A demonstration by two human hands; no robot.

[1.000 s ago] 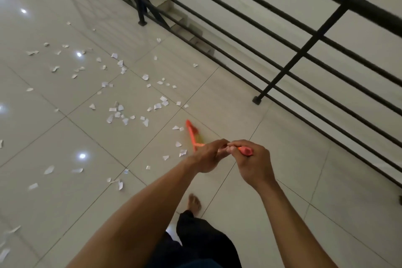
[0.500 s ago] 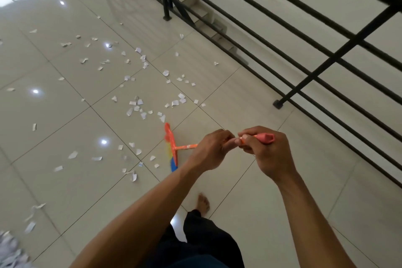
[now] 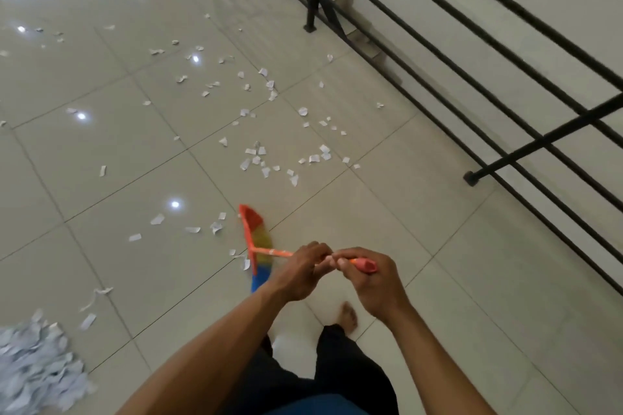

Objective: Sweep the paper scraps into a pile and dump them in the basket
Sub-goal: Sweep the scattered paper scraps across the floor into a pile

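Both hands grip the orange handle of a broom (image 3: 255,239) whose red, yellow and blue bristles rest on the tiled floor. My left hand (image 3: 300,271) holds the handle lower down; my right hand (image 3: 367,279) grips its top end. White paper scraps (image 3: 266,161) lie scattered over the tiles ahead and to the left of the broom head, a few right beside it. A pile of swept scraps (image 3: 37,370) sits at the lower left edge. No basket is in view.
A black metal railing (image 3: 472,104) runs along the right side, with stairs (image 3: 357,30) going down behind it. Its posts stand on the floor at the top centre and at the right. My bare foot (image 3: 349,315) is under my hands.
The broom head has swept leftward and nearer to me, pushing scraps toward the left. The view has turned left, bringing the scrap pile into sight at the lower left.
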